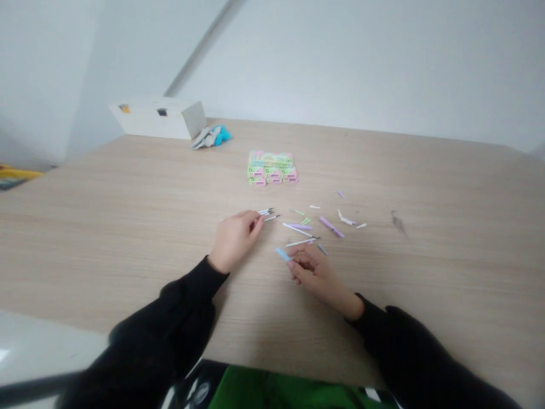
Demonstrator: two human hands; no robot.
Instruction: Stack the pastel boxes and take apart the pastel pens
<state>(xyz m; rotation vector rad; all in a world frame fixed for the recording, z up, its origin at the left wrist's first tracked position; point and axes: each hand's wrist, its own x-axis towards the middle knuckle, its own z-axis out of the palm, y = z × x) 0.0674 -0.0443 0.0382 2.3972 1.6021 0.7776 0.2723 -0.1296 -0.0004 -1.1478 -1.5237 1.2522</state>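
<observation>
My left hand (234, 237) rests on the wooden table (128, 216) with its fingers pinched round a small bunch of thin white pen refills (267, 213) whose tips point right. My right hand (313, 270) lies just to the right, fingers curled, holding a light blue pen piece (282, 254) at its fingertips. Between and beyond the hands lie loose refills (300, 230), a purple pen barrel (331, 226) and several small purple, green and white bits. Both sleeves are black.
A stack of small green and pink boxes (272, 167) sits farther back at the table's middle. A white cardboard box (159, 117) and a grey and blue glove or cloth (212, 137) lie at the back left, near the white wall.
</observation>
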